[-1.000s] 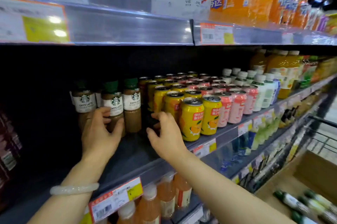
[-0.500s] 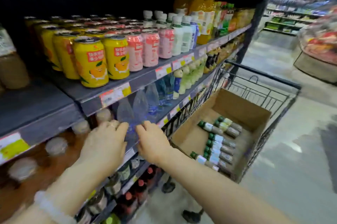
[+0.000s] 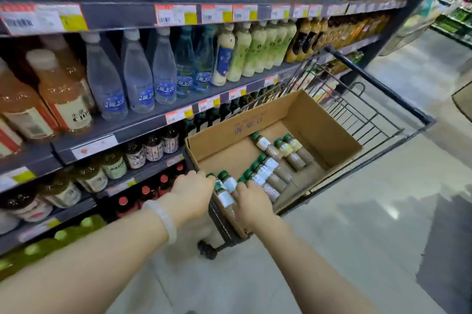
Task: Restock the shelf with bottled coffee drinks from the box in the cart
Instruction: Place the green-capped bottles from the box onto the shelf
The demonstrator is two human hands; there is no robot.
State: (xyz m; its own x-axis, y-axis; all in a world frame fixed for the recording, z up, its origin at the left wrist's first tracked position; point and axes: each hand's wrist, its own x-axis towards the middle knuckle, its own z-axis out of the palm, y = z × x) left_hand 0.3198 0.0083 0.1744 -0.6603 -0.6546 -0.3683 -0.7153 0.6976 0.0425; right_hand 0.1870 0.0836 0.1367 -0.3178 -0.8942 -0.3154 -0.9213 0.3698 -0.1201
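Note:
An open cardboard box (image 3: 329, 132) sits in the black wire cart (image 3: 383, 119) and holds several coffee bottles (image 3: 270, 168) with green caps, lying flat. Both my hands are at the box's near corner. My left hand (image 3: 191, 193) curls its fingers at the cap end of the nearest bottle (image 3: 224, 197). My right hand (image 3: 251, 203) curls over a neighbouring bottle (image 3: 229, 183), and its fingertips are hidden among the bottles. The shelf (image 3: 122, 12) runs along the left.
The lower shelves hold water bottles (image 3: 138, 78), pale green drinks (image 3: 255, 53), orange drinks (image 3: 61, 93) and small dark bottles (image 3: 153, 147). Price tags (image 3: 176, 14) line the shelf edges. Grey floor (image 3: 357, 224) lies to the right of the cart.
Both hands left the shelf's coffee bottles, dropped past the lower shelves and reached into the box. My view swung down and right to the cart.

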